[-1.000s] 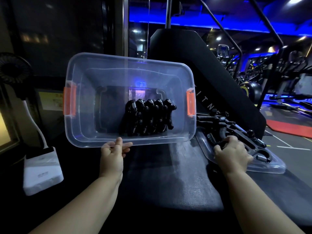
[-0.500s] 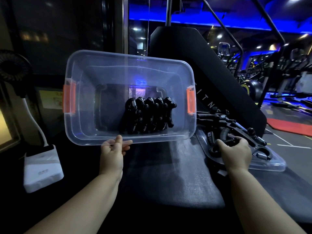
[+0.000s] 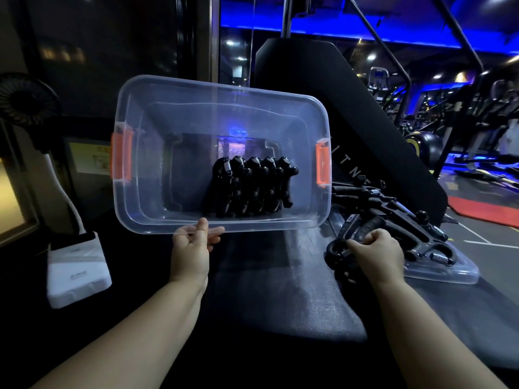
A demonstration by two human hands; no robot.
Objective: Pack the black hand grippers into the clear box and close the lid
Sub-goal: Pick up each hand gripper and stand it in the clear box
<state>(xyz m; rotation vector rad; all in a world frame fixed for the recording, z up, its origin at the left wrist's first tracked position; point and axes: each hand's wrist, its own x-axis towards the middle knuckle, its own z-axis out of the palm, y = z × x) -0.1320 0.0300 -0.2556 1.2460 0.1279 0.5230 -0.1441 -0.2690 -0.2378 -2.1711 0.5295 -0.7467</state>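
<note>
The clear box (image 3: pixel 157 175) with orange latches is tipped so that its open side faces me. My left hand (image 3: pixel 193 248) grips its near rim at the bottom middle. Several black hand grippers (image 3: pixel 250 186) stand in a row inside it, at the lower right. My right hand (image 3: pixel 376 254) is closed around one black hand gripper (image 3: pixel 354 234) lifted off the pile of loose grippers (image 3: pixel 398 217). That pile lies on the clear lid (image 3: pixel 449 272), flat on the mat to the right of the box.
A white device (image 3: pixel 77 273) with a curved white cable sits at the left. A small black fan (image 3: pixel 25 96) stands behind it. A big black padded machine panel (image 3: pixel 351 113) rises behind the box. Both the box and the lid rest on a dark grey mat (image 3: pixel 280 290).
My right hand has closed on one gripper and drawn it left and toward me, off the pile. The box has tilted up slightly in my left hand.
</note>
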